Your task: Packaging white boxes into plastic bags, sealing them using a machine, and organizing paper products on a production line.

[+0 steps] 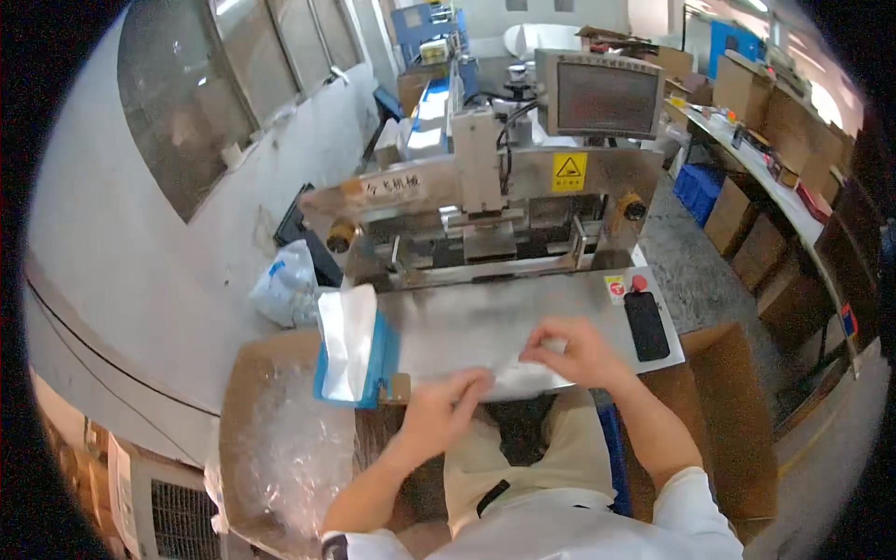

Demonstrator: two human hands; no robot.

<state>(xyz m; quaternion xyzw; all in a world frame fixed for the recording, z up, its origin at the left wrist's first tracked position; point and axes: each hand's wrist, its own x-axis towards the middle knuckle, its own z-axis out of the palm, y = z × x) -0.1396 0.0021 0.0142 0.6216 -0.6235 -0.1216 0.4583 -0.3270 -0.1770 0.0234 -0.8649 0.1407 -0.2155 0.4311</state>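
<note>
Over the front edge of the metal worktable [448, 322], both my hands are raised close to each other. My right hand [577, 351] has its thumb and fingers brought together in a pinch at the edge of a thin, pale, see-through piece [515, 371], blurred, that looks like plastic film. Lower and to the left, my left hand [446, 406] has its fingers pressed together; whatever lies in them is too small or blurred to make out. Left of the hands, a blue holder [381, 359] carries a stack of shiny white sheets [347, 341].
Behind the worktable stands a metal machine [481, 159] with a monitor [607, 98]. A black phone [646, 327] and a red button [638, 282] are at the table's right. Cardboard boxes flank me; the left box [247, 359] holds clear plastic bags [299, 457].
</note>
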